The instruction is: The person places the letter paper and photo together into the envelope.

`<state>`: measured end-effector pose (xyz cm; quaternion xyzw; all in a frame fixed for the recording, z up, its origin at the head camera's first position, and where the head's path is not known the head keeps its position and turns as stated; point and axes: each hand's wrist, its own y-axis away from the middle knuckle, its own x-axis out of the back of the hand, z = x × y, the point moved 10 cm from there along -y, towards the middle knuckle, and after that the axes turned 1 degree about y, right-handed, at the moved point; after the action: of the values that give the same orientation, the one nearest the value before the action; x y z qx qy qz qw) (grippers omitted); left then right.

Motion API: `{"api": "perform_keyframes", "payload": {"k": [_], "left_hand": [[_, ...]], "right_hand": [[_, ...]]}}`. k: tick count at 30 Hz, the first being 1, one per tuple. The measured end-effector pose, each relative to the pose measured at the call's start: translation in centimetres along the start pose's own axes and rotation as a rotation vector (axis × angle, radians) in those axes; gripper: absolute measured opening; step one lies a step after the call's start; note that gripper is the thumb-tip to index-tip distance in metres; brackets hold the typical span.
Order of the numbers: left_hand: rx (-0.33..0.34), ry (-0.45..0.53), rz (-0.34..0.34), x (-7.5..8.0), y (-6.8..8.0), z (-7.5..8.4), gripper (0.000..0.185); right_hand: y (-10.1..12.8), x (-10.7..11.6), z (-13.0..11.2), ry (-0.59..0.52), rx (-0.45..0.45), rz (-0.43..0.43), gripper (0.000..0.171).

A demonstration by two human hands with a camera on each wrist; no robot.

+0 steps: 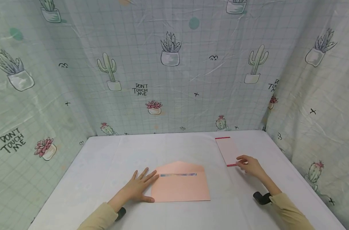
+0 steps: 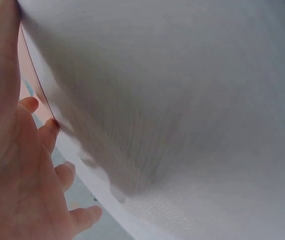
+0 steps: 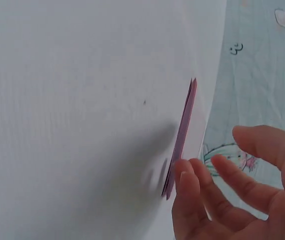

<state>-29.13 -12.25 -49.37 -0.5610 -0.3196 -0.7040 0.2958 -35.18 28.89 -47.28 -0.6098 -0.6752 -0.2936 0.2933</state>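
Here your left hand (image 1: pixel 140 187) lies flat, fingers spread, on the left end of the pink envelope (image 1: pixel 180 187) near the counter's (image 1: pixel 105 166) front edge. Your right hand (image 1: pixel 249 165), fingers loosely extended, touches the near end of the pink slip (image 1: pixel 227 150) toward the right back corner.

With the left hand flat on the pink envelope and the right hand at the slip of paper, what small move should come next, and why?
Probably the right hand should close its fingers on the near end of the red-edged paper slip and lift it. Its fingertips are at that end but do not yet plainly grip it, while the left hand already rests flat on the pink envelope, steadying it.
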Motion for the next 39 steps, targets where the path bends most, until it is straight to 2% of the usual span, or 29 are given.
{"api": "perform_keyframes", "payload": {"k": [6, 12, 19, 23, 27, 30, 39], "left_hand": [[-0.006, -0.002, 0.000, 0.1, 0.0, 0.1, 0.091], [-0.012, 0.005, -0.001, 0.2, 0.1, 0.2, 0.091], [-0.013, -0.004, 0.003, 0.5, 0.2, 0.3, 0.091], [-0.013, -0.008, 0.002, 0.3, 0.1, 0.2, 0.091], [-0.014, -0.017, 0.005, 0.2, 0.1, 0.2, 0.091], [-0.014, -0.013, 0.008, 0.2, 0.1, 0.2, 0.091], [-0.009, -0.008, 0.010, 0.4, 0.1, 0.3, 0.091]], "right_hand": [[-0.7, 1.3, 2.8, -0.002, -0.142, 0.022, 0.041], [-1.5, 2.0, 4.7, -0.006, -0.232, 0.034, 0.043], [-2.4, 1.7, 5.4, 0.034, -0.321, -0.010, 0.054], [-2.6, 1.4, 5.7, 0.072, -0.384, -0.032, 0.051], [-2.7, 1.3, 5.4, 0.102, -0.391, -0.030, 0.048], [-2.8, 1.3, 5.2, 0.081, -0.389, -0.023, 0.048], [-3.2, 1.2, 6.1, 0.067, -0.401, -0.037, 0.060]]}}
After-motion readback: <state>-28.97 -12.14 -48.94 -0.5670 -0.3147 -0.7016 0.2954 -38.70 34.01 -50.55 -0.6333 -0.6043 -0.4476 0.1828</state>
